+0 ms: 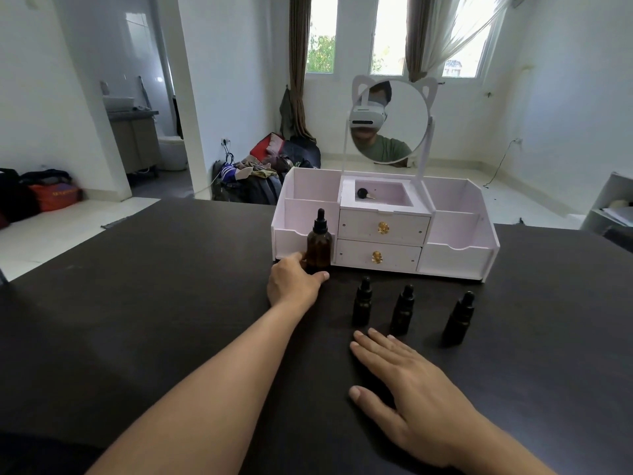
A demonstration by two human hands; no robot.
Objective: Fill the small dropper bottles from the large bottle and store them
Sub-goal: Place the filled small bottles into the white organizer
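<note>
A large amber dropper bottle (319, 242) with a black cap stands upright on the dark table, just in front of the white organizer (455, 258). My left hand (293, 284) wraps around the base of this bottle, thumb on its right side. Three small dark dropper bottles stand upright in a row to the right: one (362, 302), a second (402, 310) and a third (459, 319). My right hand (407, 375) lies flat on the table with straight fingers, its fingertips just short of the first two small bottles, touching none.
The organizer has two drawers with gold knobs (383, 228), open side compartments and a top tray holding a small black bulb (363, 193). A round cat-ear mirror (390, 121) stands on it. The dark table (171, 303) stretches left and toward me.
</note>
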